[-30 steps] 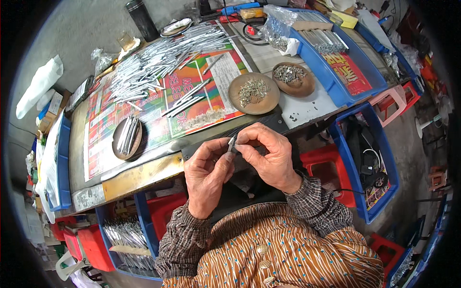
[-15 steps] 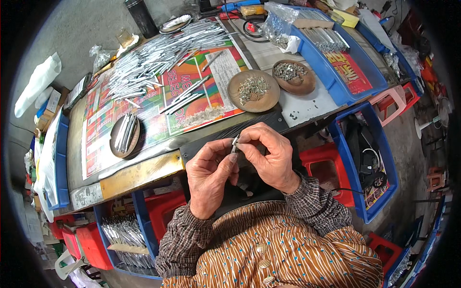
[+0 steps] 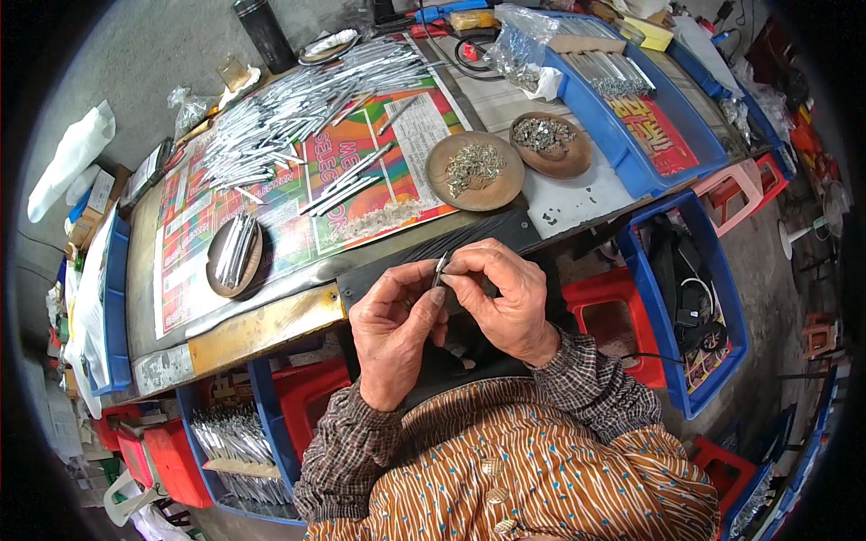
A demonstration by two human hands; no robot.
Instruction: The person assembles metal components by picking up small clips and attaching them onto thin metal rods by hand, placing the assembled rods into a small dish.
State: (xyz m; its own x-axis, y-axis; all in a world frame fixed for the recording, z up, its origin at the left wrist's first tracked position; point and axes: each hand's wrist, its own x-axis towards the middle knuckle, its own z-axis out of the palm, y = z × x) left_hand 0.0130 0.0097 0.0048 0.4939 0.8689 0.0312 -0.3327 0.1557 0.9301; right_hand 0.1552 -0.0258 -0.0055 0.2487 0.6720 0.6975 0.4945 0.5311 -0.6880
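In front of my body, just off the table's near edge, my left hand (image 3: 390, 326) pinches a slim silver metal rod (image 3: 440, 268) between thumb and forefinger. My right hand (image 3: 507, 296) is closed too, its thumb and fingertips meeting at the rod's upper end. Whether a tiny part sits between those right fingertips is hidden. Beyond the hands, a round wooden dish (image 3: 438, 191) holds small shiny metal pieces. Beside it, a second wooden dish (image 3: 572, 166) has darker grey metal bits. Off to the left, an oval dish (image 3: 256, 270) carries several silver rods.
A large heap of silver rods (image 3: 271, 117) covers the back of the table on printed cardboard (image 3: 289, 216). A blue tray (image 3: 627, 185) with more rods stands at the right. Below are a blue crate (image 3: 657, 350), a red stool (image 3: 655, 311) and a rod-filled crate (image 3: 282, 419).
My right hand has dipped slightly, and its fingertips have shifted a little at the rod's end. The left hand keeps its pinch in nearly the same place.
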